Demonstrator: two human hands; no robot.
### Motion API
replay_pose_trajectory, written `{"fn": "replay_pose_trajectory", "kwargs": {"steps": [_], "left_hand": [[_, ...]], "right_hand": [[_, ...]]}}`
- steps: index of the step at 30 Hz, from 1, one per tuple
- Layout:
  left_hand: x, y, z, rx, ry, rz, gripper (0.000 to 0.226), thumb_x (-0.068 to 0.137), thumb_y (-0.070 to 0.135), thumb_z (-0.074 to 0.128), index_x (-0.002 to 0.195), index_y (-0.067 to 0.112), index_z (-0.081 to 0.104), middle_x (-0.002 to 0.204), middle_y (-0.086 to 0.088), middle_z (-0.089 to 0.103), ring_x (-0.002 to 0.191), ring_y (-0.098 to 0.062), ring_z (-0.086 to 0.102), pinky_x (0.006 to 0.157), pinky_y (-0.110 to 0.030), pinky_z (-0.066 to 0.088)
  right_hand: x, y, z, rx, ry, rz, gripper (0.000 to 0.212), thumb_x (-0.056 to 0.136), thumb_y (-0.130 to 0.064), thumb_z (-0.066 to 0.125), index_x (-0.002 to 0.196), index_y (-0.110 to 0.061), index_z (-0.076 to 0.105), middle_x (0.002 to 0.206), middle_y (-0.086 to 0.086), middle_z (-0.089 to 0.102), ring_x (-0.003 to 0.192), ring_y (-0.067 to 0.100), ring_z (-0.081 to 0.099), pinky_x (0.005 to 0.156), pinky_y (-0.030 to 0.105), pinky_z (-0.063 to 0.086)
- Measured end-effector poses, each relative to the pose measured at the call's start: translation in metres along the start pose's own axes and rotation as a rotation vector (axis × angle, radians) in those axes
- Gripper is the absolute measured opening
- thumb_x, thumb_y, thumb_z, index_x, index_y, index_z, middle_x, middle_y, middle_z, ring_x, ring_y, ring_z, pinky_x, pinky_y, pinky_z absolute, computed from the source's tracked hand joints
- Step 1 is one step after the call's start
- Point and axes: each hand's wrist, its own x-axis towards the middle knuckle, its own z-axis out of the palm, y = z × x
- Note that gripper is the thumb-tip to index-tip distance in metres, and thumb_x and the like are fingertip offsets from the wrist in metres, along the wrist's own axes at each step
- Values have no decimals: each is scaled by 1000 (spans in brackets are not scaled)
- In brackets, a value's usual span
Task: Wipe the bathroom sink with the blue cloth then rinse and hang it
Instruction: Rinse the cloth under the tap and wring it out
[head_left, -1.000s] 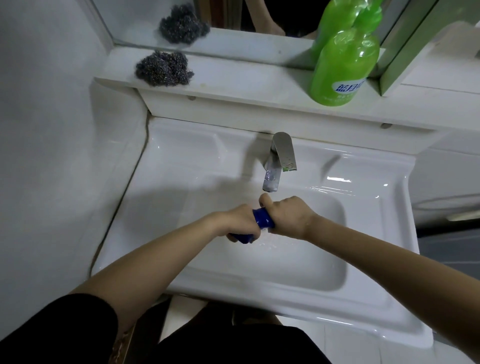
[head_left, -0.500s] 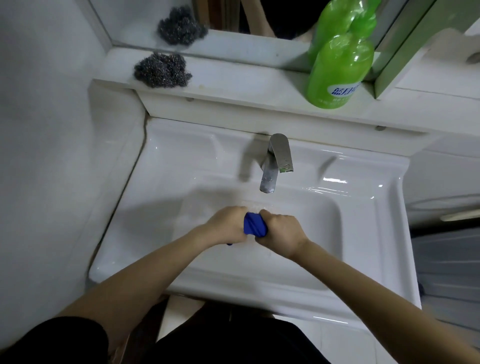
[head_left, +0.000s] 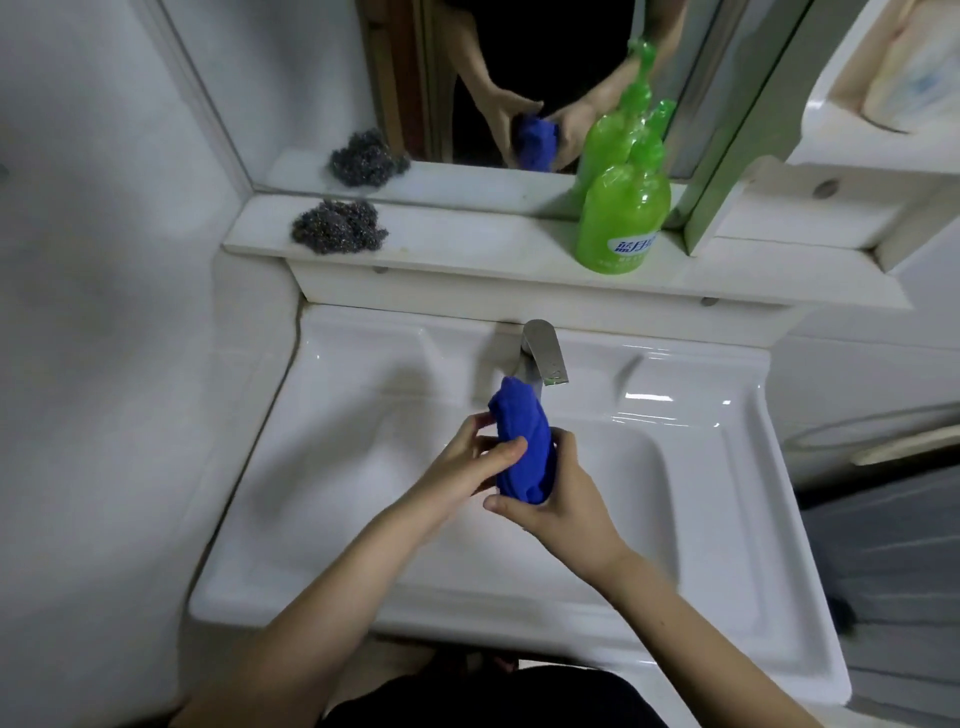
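Person at sink (head_left: 748, 467), head-cam view: black top, plain dark fabric, fills frame btm just below sink's front rim. Both forearms bare as far as frame shows; left hand (head_left: 462, 462) & right hand (head_left: 566, 512) bare too. Mirror (head_left: 291, 78) above sink reflects same black garment at torso, w/ bare forearms in front.

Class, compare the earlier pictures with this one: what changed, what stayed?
The blue cloth, earlier twisted tight between two fists, now stands bunched on end; the left hand has loosened its grip to thumb and fingertips, the right hand cups its lower end. Unmoved: faucet, green bottle, steel scourer.
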Motion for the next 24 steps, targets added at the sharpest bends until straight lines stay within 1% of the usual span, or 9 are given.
{"fn": "replay_pose_trajectory", "kwargs": {"steps": [2, 4, 7, 10, 13, 17, 19, 21, 24], "left_hand": [[-3, -5, 9, -39, 88, 87, 59, 72, 42, 73, 125, 22, 54, 117, -7, 70, 104, -20, 70, 87, -36, 58], [-8, -10, 9, -46, 110, 100, 45, 79, 39, 66, 120, 20, 60, 115, -7, 72, 107, -23, 69, 88, -37, 56], [-17, -18, -3, -111, 25, 3, 39, 90, 37, 59, 120, 12, 63, 117, -13, 72, 113, -32, 66, 98, -47, 49], [-28, -17, -10, -115, -93, -3, 40, 93, 31, 55, 126, 9, 61, 124, -14, 68, 118, -29, 64, 102, -43, 49], [-34, -6, -12, -98, -88, 50, 42, 90, 31, 57, 125, 10, 62, 123, -12, 69, 117, -28, 65, 104, -48, 48], [-40, 14, -22, -11, 108, 194, 33, 84, 31, 66, 115, 19, 66, 113, -1, 73, 106, -22, 69, 92, -47, 55], [-43, 19, -25, 51, 157, 282, 21, 85, 24, 70, 104, 16, 63, 101, 0, 73, 96, -20, 68, 78, -38, 56], [-45, 20, -25, 123, 168, 349, 18, 86, 19, 71, 94, 11, 57, 87, -1, 66, 85, -17, 62, 70, -31, 50], [-46, 18, -21, 240, 205, 455, 21, 79, 21, 73, 81, 16, 52, 77, -3, 56, 75, -18, 53, 68, -31, 43]], "right_hand": [[-12, 1, 5, 117, -31, -7, 69, 71, -31, 86, 121, -23, 38, 101, -8, 66, 81, 13, 68, 67, 32, 56], [-21, 3, 5, 347, -28, 71, 52, 80, -24, 81, 116, -18, 43, 97, 5, 70, 76, 22, 68, 64, 31, 55], [-25, 7, -3, 527, -51, 259, 40, 85, -47, 66, 99, -14, 50, 93, 1, 68, 85, 20, 62, 73, 31, 47], [-20, 7, -8, 615, -83, 287, 37, 94, -45, 57, 111, -12, 58, 110, 2, 71, 102, 19, 67, 85, 37, 52], [-17, -3, -11, 570, -20, 166, 29, 99, -34, 53, 121, -17, 61, 118, 6, 70, 111, 25, 66, 96, 43, 51], [-18, -12, -21, 561, 155, 22, 17, 100, -22, 54, 109, -14, 65, 108, 9, 70, 100, 23, 65, 84, 40, 53], [-21, -16, -23, 461, 206, -54, 13, 100, -18, 53, 104, -14, 64, 102, 11, 67, 90, 16, 63, 77, 31, 51], [-23, -18, -22, 396, 220, -79, 11, 100, -15, 52, 104, -12, 63, 101, 10, 67, 86, 13, 62, 72, 25, 50], [-18, -14, -19, 258, 257, -19, 9, 98, -20, 57, 104, -18, 62, 101, 4, 69, 90, 18, 65, 75, 30, 52]]}}
